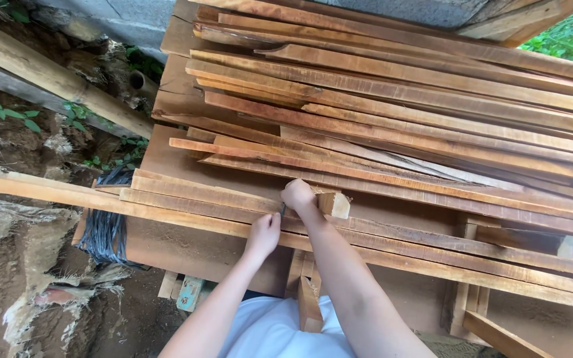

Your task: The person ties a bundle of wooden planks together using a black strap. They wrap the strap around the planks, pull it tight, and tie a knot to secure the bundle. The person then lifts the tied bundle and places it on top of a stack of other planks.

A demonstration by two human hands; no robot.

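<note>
Far left: bundle of dark cord (pixel 104 229). Left hand (pixel 264 233) flat, fingers pressed on long slat (pixel 187 205) across tabletop (pixel 180 248). Right hand (pixel 298 194) fisted around small tool, beside wood block (pixel 334 203). Advisable: firm downward pressure, fingers clear.

Stacked planks (pixel 399 113) block far side; small wood block (pixel 334 203) just right of right hand (pixel 298 195); bare board (pixel 180 159) open left.

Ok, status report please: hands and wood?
Left hand flat on a long slat. Right hand fisted beside a small wood block. Plank pile behind.
</note>
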